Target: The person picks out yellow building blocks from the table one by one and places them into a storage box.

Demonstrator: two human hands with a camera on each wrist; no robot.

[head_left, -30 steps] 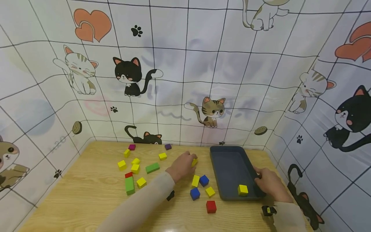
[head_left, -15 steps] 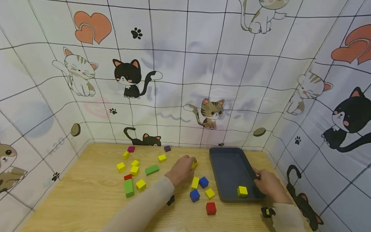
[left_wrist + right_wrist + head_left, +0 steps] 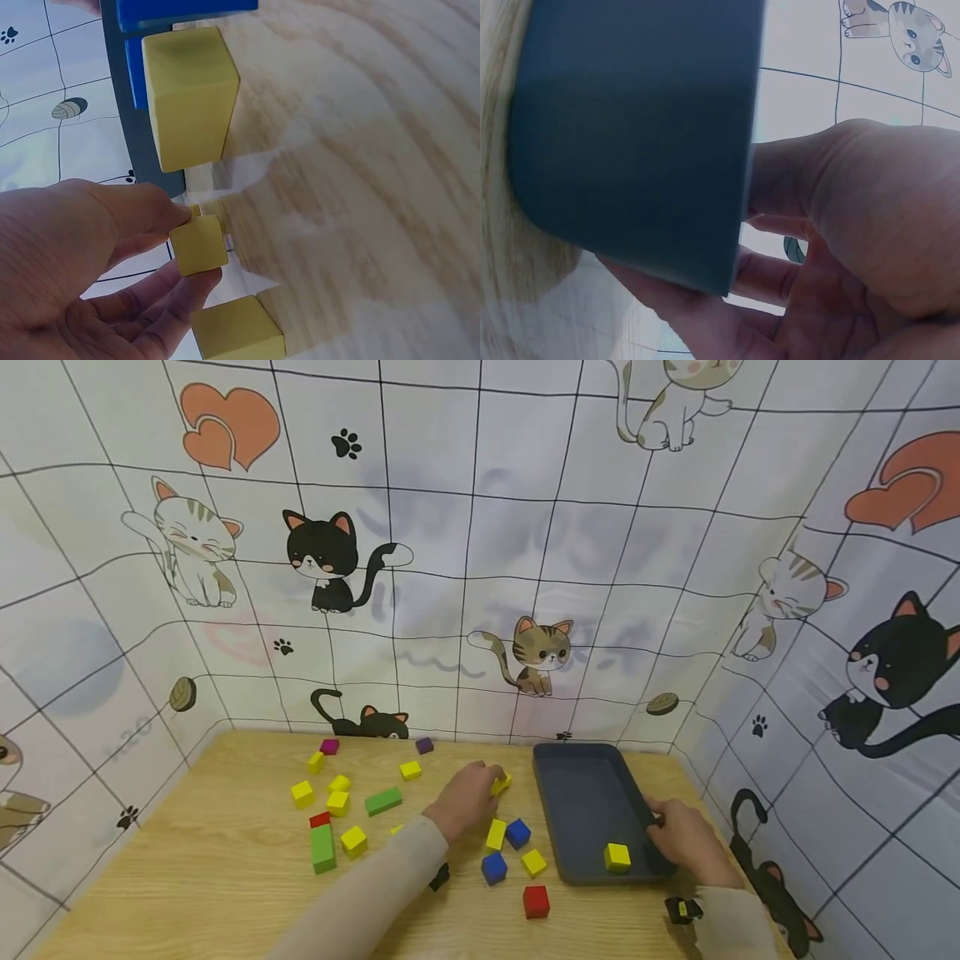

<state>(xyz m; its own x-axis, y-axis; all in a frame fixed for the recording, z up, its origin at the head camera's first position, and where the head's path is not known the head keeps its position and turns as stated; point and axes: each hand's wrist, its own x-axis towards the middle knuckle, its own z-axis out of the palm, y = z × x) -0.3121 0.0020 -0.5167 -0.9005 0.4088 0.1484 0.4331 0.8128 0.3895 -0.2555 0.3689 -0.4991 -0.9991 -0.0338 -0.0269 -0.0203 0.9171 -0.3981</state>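
Note:
My left hand (image 3: 465, 800) pinches a yellow block (image 3: 199, 245) between thumb and fingertips, low over the table, left of a dark grey tray (image 3: 581, 793). In the left wrist view, one yellow block (image 3: 238, 330) lies beside the fingertips, and a larger-looking yellow block (image 3: 191, 105) stands above the hand. My right hand (image 3: 686, 839) grips the tray's right rim; in the right wrist view its thumb (image 3: 780, 176) lies at the tray edge and its fingers reach under. A single yellow block (image 3: 617, 857) sits in the tray's near end.
Near the tray lie a red block (image 3: 536, 902), two blue blocks (image 3: 494, 867) and yellow ones. On the left are several yellow blocks (image 3: 354, 842), green bars (image 3: 322, 848), a red piece (image 3: 319, 819), a magenta block (image 3: 329, 747) and a purple block (image 3: 424, 745). A cat-print curtain (image 3: 427, 552) surrounds the table.
The head view has shifted slightly, so the scene sits further left. Both hands keep their places, the left at the yellow block and the right on the tray rim.

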